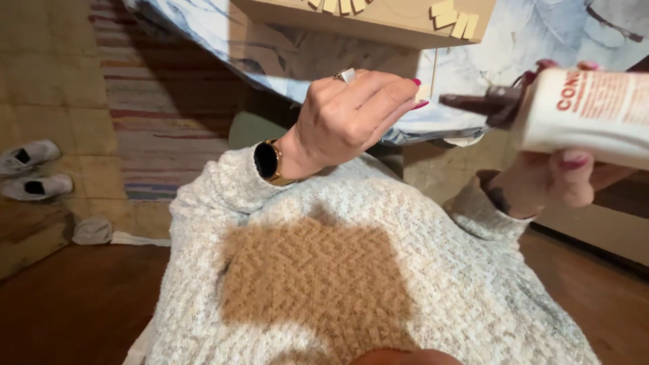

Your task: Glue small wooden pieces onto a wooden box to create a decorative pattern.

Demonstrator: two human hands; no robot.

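At right of frame, the right hand (554,182) grips one white plastic glue bottle (581,115) (dark nozzle pointing left); the left hand (351,118), centre, holds nothing, fingers loosely curled. Two grey shoes (30,172) lie far left.

**What I cannot make out around the white bottle**

The white bottle (588,115) in my right hand (561,179) runs off the right edge, so its far end is lost. Its dark nozzle (483,103) is blurred. My fingers behind the bottle are hidden but for two red nail tips above it. Left of the bottle, my left hand (345,122) is curled, and I cannot tell whether it holds anything. Above the bottle, the cardboard box (378,20) and its pale wooden pieces (454,19) are cut by the top edge.
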